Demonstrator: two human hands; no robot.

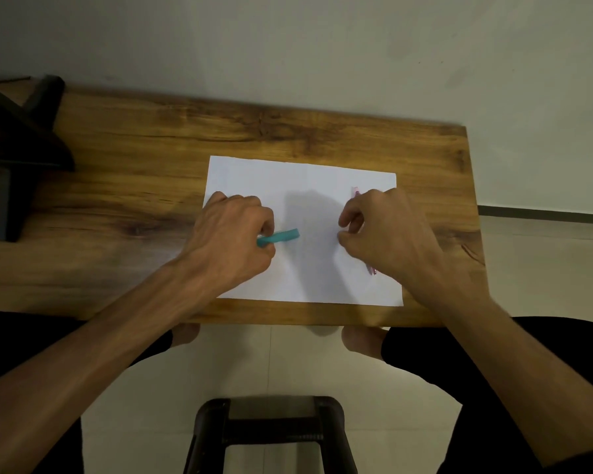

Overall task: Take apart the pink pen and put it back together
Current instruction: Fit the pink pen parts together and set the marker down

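The pink pen (355,192) lies lengthwise on the right part of a white sheet of paper (308,186). Its pink end shows above my right hand (387,237) and its tip below the hand, near the sheet's right edge. My right hand hovers over or rests on the pen's middle, fingers curled and thumb close to the forefinger; whether it grips anything is hidden. My left hand (233,241) is closed on one end of a teal pen-like piece (281,236), which points right over the paper.
The paper lies on a wooden table (151,148) whose right edge is near my right hand. A dark stand (18,142) sits at the table's left. A dark stool (271,429) stands on the tiled floor below the front edge.
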